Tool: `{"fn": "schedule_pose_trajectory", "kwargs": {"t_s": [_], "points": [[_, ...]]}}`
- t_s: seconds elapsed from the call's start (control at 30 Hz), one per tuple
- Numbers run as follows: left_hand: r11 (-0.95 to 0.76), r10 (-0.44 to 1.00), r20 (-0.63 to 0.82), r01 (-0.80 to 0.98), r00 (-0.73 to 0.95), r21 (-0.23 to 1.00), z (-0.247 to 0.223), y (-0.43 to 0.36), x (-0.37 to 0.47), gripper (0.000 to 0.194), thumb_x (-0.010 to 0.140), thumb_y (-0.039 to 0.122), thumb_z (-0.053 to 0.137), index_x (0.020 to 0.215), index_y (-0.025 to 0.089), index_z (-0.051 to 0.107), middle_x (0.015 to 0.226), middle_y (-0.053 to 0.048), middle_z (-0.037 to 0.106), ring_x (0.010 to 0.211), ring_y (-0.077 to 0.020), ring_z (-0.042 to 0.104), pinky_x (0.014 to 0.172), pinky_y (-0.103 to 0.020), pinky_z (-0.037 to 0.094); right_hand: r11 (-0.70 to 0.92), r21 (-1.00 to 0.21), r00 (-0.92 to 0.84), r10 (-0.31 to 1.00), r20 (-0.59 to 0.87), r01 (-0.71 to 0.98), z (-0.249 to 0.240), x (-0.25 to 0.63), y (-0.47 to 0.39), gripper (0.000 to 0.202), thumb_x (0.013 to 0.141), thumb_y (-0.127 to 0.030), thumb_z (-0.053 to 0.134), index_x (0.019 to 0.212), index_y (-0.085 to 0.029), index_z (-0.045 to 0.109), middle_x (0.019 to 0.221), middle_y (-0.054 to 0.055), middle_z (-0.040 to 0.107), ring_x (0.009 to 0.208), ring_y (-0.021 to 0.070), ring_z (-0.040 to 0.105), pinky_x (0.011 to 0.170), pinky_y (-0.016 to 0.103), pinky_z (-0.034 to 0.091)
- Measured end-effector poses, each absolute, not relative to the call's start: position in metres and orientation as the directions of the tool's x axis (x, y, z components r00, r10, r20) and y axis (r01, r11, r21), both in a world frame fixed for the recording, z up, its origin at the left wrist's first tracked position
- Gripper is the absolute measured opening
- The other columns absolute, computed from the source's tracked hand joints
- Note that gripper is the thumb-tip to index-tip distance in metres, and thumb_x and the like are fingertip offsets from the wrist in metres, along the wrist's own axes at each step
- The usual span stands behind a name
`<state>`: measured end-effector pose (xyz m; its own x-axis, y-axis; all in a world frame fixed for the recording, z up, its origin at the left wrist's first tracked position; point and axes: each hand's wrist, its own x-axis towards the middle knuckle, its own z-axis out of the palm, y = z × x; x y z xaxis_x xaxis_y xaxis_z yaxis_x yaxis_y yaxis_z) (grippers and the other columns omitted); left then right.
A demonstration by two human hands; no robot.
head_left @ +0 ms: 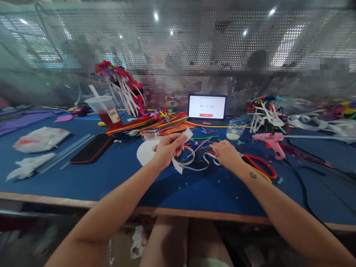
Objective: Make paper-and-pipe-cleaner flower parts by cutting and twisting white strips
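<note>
My left hand (169, 149) is closed in a pinch on a white ribbon strip (188, 135); its upper end stands above my fingers. A white tail (177, 166) hangs below the same hand. Beside it, a loop of pale ribbon (189, 158) lies on the table, with a loose length curling right. My right hand (227, 152) rests low over thin wires and small pieces, its fingers bent and pointing left; what they hold, if anything, I cannot make out. Red-handled scissors (263, 167) lie by the right wrist. Partly behind my left hand is a white roll (143, 152).
A pink glue gun (274, 142) with a black cord lies right. Behind my hands are a tablet (207, 107) showing a timer, a clear cup (235, 129) and colourful pipe cleaners (150, 122). Left are a phone (91, 149), a drink cup (107, 111) and plastic bags (41, 139).
</note>
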<state>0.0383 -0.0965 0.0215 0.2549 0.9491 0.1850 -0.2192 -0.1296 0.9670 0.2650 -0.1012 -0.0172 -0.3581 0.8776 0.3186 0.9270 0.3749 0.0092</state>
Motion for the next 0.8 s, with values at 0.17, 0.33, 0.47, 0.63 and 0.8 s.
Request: {"fn": "schedule_pose_trajectory", "kwargs": {"t_s": [0.17,0.33,0.47,0.63,0.8], "points": [[-0.12,0.972,0.174,-0.3,0.159,0.946,0.019,-0.084,0.033,0.026,0.067,0.036,0.068,0.074,0.013,0.058,0.054,0.003,0.058,0.036,-0.0024,0.045,0.036,-0.015,0.031,0.243,0.23,-0.306,0.905,0.296,0.942,-0.004,0.269,-0.113,0.058,0.074,-0.004,0.046,0.127,-0.027,0.048,0.086,0.01,0.069,0.071,0.0189,0.062,0.057,0.027,0.043],[-0.113,0.97,0.172,-0.307,0.174,0.945,0.016,-0.082,0.033,0.026,0.069,0.037,0.066,0.071,0.013,0.055,0.05,0.004,0.056,0.033,-0.0014,0.04,0.034,-0.015,0.027,0.192,0.237,-0.241,0.95,0.199,0.952,0.026,0.276,-0.131,0.031,0.074,-0.012,0.053,0.096,-0.025,0.07,0.066,0.009,0.067,0.058,0.0212,0.061,0.047,0.027,0.036],[-0.09,0.963,0.159,-0.295,0.216,0.951,0.014,-0.083,0.034,0.024,0.071,0.034,0.064,0.066,0.013,0.053,0.05,0.003,0.056,0.034,-0.0012,0.041,0.035,-0.015,0.026,0.506,-0.176,-0.521,0.852,-0.052,0.845,0.053,0.302,-0.14,0.049,0.081,-0.036,0.052,0.129,-0.033,0.046,0.06,-0.001,0.066,0.049,0.0154,0.058,0.046,0.025,0.039],[-0.047,0.958,0.123,-0.281,0.259,0.959,0.011,-0.084,0.035,0.02,0.073,0.031,0.063,0.067,0.013,0.055,0.05,0.003,0.055,0.036,-0.0011,0.041,0.036,-0.015,0.028,0.389,-0.304,-0.416,0.909,-0.029,0.87,0.068,0.332,-0.129,0.029,0.081,-0.038,0.05,0.1,-0.029,0.07,0.072,0.008,0.071,0.063,0.019,0.064,0.056,0.031,0.045],[-0.024,0.949,0.115,-0.296,0.294,0.955,0.006,-0.082,0.038,0.018,0.073,0.028,0.062,0.068,0.013,0.056,0.05,0.003,0.055,0.037,-0.0019,0.043,0.037,-0.015,0.029,0.382,-0.265,-0.371,0.924,0.096,0.885,0.064,0.318,-0.106,0.027,0.077,-0.042,0.051,0.088,-0.027,0.072,0.068,0.004,0.07,0.064,0.0217,0.063,0.058,0.034,0.045]]}}
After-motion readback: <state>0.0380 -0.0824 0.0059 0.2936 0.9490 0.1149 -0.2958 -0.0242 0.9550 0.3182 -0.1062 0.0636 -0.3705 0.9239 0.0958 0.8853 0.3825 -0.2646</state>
